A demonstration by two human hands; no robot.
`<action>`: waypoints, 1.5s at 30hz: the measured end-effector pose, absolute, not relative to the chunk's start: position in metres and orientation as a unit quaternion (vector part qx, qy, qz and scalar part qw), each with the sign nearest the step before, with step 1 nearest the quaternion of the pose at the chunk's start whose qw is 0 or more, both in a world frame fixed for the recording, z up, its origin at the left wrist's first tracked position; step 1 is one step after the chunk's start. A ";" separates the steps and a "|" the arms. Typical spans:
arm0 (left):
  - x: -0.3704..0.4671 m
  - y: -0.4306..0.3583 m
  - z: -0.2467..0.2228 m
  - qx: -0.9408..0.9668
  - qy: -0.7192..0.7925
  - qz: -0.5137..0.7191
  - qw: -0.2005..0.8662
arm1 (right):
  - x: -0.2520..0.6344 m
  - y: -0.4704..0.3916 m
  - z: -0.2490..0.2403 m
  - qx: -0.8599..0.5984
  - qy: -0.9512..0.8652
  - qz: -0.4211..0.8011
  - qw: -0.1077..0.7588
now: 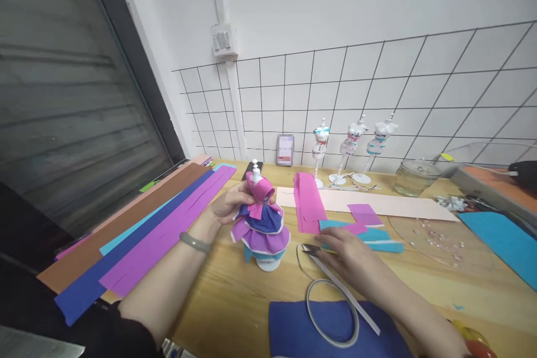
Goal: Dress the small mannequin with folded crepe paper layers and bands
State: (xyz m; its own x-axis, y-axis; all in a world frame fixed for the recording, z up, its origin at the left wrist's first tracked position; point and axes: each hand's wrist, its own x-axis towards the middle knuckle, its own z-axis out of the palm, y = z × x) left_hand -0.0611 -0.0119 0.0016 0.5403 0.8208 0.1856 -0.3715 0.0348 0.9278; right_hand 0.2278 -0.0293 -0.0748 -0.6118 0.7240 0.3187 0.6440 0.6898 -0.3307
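Observation:
A small mannequin in a layered paper dress [264, 235], pink above with navy, purple and turquoise tiers, stands on a white base. My left hand [235, 201] is closed on its upper part from the left, with some fingers hidden behind the pink bodice. To the right, my right hand [342, 246] lies low over the table at the handle side of scissors [310, 248], whose dark blades point left. Its fingers are bent, and their grip is partly hidden. Beside it are a white strip [348, 293] and a coil of silvery cord [309, 313] on navy paper [289, 327].
Long crepe paper strips [142, 224] lie at left. Pink paper [308, 201], turquoise pieces [384, 240] and a pale strip [398, 205] lie behind my right hand. Several beads [444, 243] sit on a clear disc. Three bare mannequins [321, 142], a phone [285, 150] and a glass jar [415, 178] stand behind.

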 end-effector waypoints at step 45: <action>-0.019 0.022 -0.014 0.574 0.095 0.336 0.741 | 0.187 -0.013 0.016 -0.322 -0.715 0.358 0.507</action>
State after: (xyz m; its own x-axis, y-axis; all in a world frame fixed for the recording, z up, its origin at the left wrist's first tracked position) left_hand -0.0186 0.0218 -0.0143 0.7566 0.6065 0.2442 -0.3876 0.1153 0.9146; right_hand 0.1872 -0.0131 0.0165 -0.2798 0.8231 0.4942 0.0978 0.5365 -0.8382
